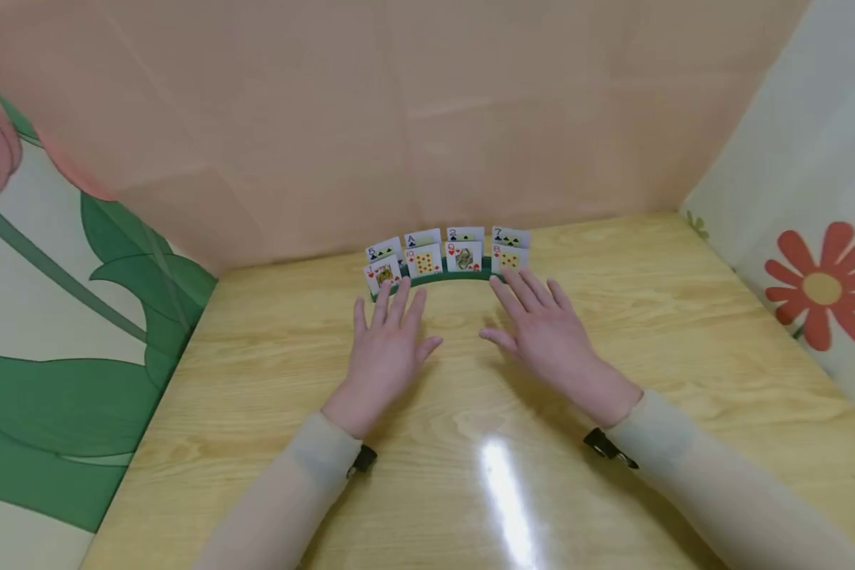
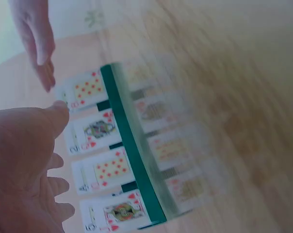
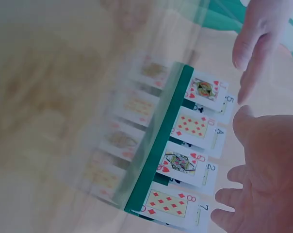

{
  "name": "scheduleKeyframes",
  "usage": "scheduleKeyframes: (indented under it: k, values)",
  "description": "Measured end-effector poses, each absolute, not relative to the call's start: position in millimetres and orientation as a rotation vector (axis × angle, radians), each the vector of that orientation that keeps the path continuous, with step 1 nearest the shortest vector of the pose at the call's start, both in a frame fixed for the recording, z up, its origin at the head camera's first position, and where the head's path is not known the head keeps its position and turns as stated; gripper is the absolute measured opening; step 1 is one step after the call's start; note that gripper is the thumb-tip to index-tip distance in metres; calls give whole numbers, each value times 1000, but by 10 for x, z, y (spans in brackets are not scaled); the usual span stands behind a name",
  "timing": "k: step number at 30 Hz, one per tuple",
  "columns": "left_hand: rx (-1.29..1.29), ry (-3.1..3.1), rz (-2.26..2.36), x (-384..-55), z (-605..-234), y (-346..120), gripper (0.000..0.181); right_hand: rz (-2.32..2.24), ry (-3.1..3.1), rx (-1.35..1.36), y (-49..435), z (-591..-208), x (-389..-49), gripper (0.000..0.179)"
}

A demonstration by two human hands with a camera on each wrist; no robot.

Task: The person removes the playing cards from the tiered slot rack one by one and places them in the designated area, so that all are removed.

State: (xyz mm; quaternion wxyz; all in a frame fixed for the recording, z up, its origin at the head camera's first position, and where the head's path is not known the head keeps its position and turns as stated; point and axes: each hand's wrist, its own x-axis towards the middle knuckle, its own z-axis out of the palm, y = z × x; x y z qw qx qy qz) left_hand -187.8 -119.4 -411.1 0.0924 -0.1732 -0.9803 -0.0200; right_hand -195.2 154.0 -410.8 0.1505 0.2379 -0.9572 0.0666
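Note:
A curved green card holder point(image 1: 450, 276) stands on the table with playing cards upright in two rows. Its front row shows a jack of hearts point(image 1: 382, 275), a ten of diamonds point(image 1: 423, 260), a queen of hearts point(image 3: 179, 160) and an eight of diamonds point(image 3: 167, 203). Behind them, a five point(image 1: 384, 248), an ace, a two and a seven point(image 1: 511, 237) stick up. My left hand point(image 1: 386, 348) is held with spread fingers before the holder's left end, holding nothing. Likewise empty, my right hand point(image 1: 550, 332) has its fingertips overlapping the eight of diamonds in the head view.
The glossy wooden table point(image 1: 271, 412) mirrors the cards and a bright light streak. A pinkish cloth point(image 1: 427, 119) hangs behind it. Walls with a painted red flower point(image 1: 822, 289) and green leaves point(image 1: 50, 412) flank the sides. Dark wrist straps point(image 1: 609, 448) show under the sleeves.

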Motion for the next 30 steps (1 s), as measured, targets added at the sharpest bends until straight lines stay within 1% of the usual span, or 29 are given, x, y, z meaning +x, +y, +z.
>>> scheduleKeyframes:
  k: [11, 30]
  values:
    - [-356, -2898, -271, -2022, -4168, -1447, 82, 253, -2826, 609, 1653, -4111, -2038, 84]
    - [-175, -2862, -527, -2224, -4225, -1856, 82, 457, -2791, 516, 1836, -4053, -2224, 84]
